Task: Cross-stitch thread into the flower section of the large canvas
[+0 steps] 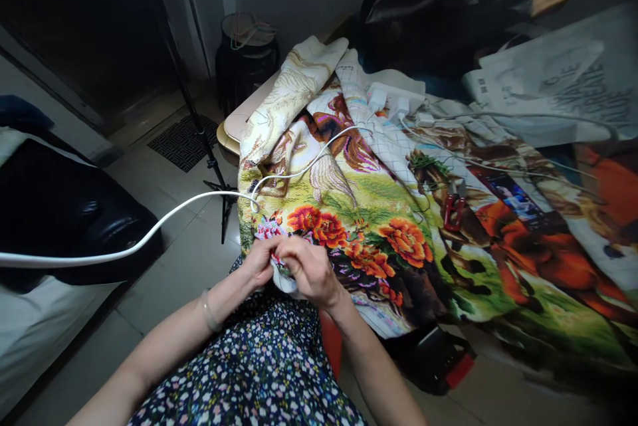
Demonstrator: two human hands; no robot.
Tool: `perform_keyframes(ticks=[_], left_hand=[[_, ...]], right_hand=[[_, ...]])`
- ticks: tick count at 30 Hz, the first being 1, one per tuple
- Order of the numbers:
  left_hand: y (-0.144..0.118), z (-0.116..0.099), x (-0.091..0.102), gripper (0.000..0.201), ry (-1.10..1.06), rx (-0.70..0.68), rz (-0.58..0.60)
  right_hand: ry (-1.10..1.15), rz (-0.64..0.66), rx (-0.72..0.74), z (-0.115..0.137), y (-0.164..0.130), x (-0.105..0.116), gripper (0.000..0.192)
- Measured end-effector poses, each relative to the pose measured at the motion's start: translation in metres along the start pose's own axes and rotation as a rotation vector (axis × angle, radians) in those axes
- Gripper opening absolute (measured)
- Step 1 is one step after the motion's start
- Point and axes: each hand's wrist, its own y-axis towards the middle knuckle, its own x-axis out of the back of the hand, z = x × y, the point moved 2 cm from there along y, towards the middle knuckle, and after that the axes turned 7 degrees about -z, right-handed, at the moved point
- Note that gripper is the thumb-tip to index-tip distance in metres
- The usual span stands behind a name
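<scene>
Embroidered cloth (379, 213) everywhere, honestly, it's a huge cross-stitch piece spread over the table, and most of what shows is already filled in: orange flowers, green grass, brown horses further out from the hands. Both hands are bunched together at the near edge of the cloth, right over the lap.

Left hand (260, 261) is pinching the fabric edge from the outside, fingers curled under it, so it's clamped on the cloth. Right hand (312, 271) sits touching the left one, fingers drawn together on the same bit of fabric; looks like a pinch, maybe on a needle or thread, but it's too small to see, so I can't tell what's in it beyond the cloth.

Just above the grip are the pink and white blossoms (272, 228), and that seems to be the patch being worked. Farther up from the hands there's a strip of bare gridded canvas (371, 130), so my guess is the piece is mostly done with some sections still to fill.

Red-handled scissors (452, 208) lie on the cloth well off to the right of the grip. A white cable (164, 216) runs past just above the left hand.
</scene>
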Motion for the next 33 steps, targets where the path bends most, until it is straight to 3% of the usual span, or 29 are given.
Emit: perform_keyframes(ticks=[4,7,10,12,14,18,33], left_hand=[[-0.004,-0.002,-0.006,0.035,-0.013,0.025,0.043],[-0.004,-0.002,-0.006,0.041,-0.012,0.039,0.044],[-0.002,-0.002,-0.003,0.032,0.017,0.022,0.010],[0.000,-0.002,-0.002,0.028,0.021,-0.003,0.008],[0.002,-0.001,-0.001,0.029,0.014,-0.013,0.022],[0.004,0.001,-0.001,0.033,0.006,-0.017,0.020],[0.004,0.001,-0.002,0.034,0.012,-0.039,0.005]], right_hand=[[0.260,0.325,0.129,0.033,-0.009,-0.005,0.016],[0.398,0.435,0.011,0.040,-0.014,-0.008,0.015],[0.458,0.318,-0.354,0.020,-0.015,-0.003,0.016],[0.285,0.118,-0.566,-0.002,-0.017,0.005,0.016],[0.060,-0.053,-0.656,-0.020,-0.019,0.012,0.016],[-0.079,-0.099,-0.668,-0.037,-0.022,0.015,0.023],[-0.245,-0.042,-0.563,-0.035,-0.016,0.012,0.026]])
